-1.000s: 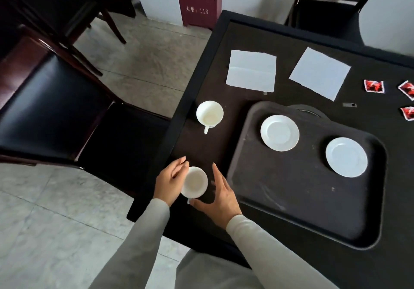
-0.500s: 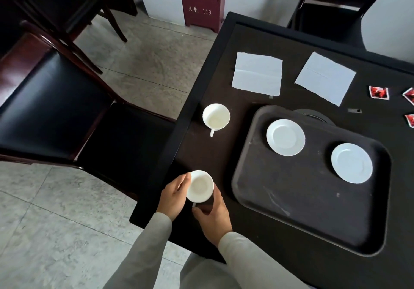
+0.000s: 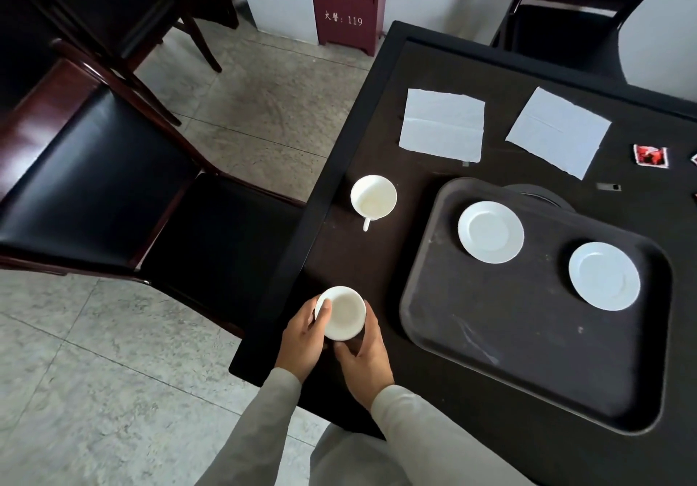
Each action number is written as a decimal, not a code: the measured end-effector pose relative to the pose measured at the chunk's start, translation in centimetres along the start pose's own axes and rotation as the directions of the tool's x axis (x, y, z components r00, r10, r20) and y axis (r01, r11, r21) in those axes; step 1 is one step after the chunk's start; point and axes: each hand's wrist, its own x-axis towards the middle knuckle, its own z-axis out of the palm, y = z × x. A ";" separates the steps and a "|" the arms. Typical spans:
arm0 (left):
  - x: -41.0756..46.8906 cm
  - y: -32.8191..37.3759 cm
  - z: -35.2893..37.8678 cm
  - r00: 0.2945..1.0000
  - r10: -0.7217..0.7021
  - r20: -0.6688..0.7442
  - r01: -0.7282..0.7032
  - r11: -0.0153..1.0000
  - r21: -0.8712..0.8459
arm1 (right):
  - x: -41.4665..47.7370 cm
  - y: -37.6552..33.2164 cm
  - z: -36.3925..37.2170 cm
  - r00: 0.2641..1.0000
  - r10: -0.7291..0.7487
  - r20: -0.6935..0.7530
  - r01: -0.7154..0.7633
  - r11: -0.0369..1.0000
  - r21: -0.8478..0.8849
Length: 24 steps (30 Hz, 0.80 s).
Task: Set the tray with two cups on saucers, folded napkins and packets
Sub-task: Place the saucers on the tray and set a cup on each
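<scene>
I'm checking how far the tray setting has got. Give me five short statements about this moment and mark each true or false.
1. Two white round saucers lie on the dark plastic tray. True.
2. Each saucer carries a cup. False: both are bare.
3. Both hands, left hand and right hand, hold one white ceramic cup near the table's edge. True.
4. The second white cup stands on the tray. False: it stands on the dark table, left of the tray.
5. Two white paper napkins lie on the tray. False: they lie on the table beyond it.
</scene>
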 end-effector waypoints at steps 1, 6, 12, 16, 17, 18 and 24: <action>-0.1 0.0 0.0 1.000 0.000 -0.003 0.000 1.000 -0.006 | 0.0 0.0 0.0 1.000 -0.005 0.004 0.005 1.000 -0.003; -0.5 0.5 0.5 0.999 0.016 -0.036 -0.017 0.999 -0.040 | 0.0 -0.2 -0.8 0.999 -0.043 0.007 0.043 0.999 0.021; -1.3 2.2 2.8 0.999 0.018 -0.035 -0.021 0.994 -0.104 | -0.2 -0.4 -3.9 0.993 -0.107 -0.056 0.112 0.990 0.084; -1.8 4.2 5.0 0.998 0.057 0.041 -0.055 0.996 -0.069 | 0.0 -1.0 -6.8 0.980 -0.165 -0.111 0.179 0.975 0.133; -1.9 4.8 5.7 0.996 0.066 0.065 -0.063 0.996 -0.058 | 0.1 -1.1 -7.7 0.975 -0.180 -0.128 0.197 0.971 0.134; -1.9 5.4 6.4 0.994 0.073 0.085 -0.069 0.996 -0.050 | 0.2 -1.1 -8.6 0.971 -0.191 -0.145 0.211 0.969 0.132; -1.1 7.7 10.5 0.972 0.090 0.215 -0.091 0.996 -0.003 | 0.9 -0.8 -12.9 0.960 -0.171 -0.223 0.216 0.957 0.194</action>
